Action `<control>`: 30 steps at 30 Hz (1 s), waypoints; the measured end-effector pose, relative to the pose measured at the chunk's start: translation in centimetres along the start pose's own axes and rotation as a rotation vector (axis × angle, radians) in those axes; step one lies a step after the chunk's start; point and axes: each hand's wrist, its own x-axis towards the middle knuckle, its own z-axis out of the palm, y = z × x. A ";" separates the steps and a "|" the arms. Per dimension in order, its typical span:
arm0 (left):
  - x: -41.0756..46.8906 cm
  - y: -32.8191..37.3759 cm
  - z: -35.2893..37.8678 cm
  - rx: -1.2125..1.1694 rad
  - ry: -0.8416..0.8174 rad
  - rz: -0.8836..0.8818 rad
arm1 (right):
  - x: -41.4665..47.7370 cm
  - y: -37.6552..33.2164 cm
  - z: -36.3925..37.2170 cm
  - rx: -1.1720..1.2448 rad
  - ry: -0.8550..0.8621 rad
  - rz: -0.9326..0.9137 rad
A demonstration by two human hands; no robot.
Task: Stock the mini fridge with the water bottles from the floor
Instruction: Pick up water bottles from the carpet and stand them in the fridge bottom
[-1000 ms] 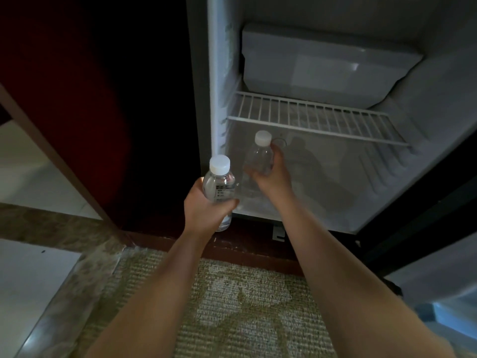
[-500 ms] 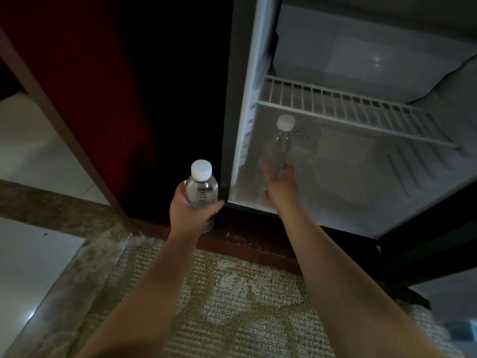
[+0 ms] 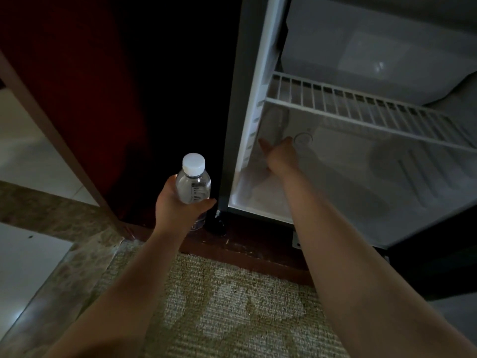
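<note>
As left hand grips bottle, right hand reaches inside fridge.

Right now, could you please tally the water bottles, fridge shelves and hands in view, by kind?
Water bottles: 2 (clear plastic white-capped bottle in the left hand; faint clear bottle, cap not visible, in the right hand)
White wire fridge shelf: 1
Hands: 2
Total: 5
</note>
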 end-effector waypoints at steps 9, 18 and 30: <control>-0.6 -0.5 -0.4 0.030 -0.011 -0.017 | 0.6 0.0 -0.2 -0.087 -0.004 -0.040; -3.5 0.9 0.3 -0.032 -0.006 -0.042 | -7.5 2.7 -1.0 0.289 0.057 -0.049; -7.0 2.8 2.3 0.004 -0.080 0.018 | -18.5 6.7 -4.0 0.244 -0.793 -0.258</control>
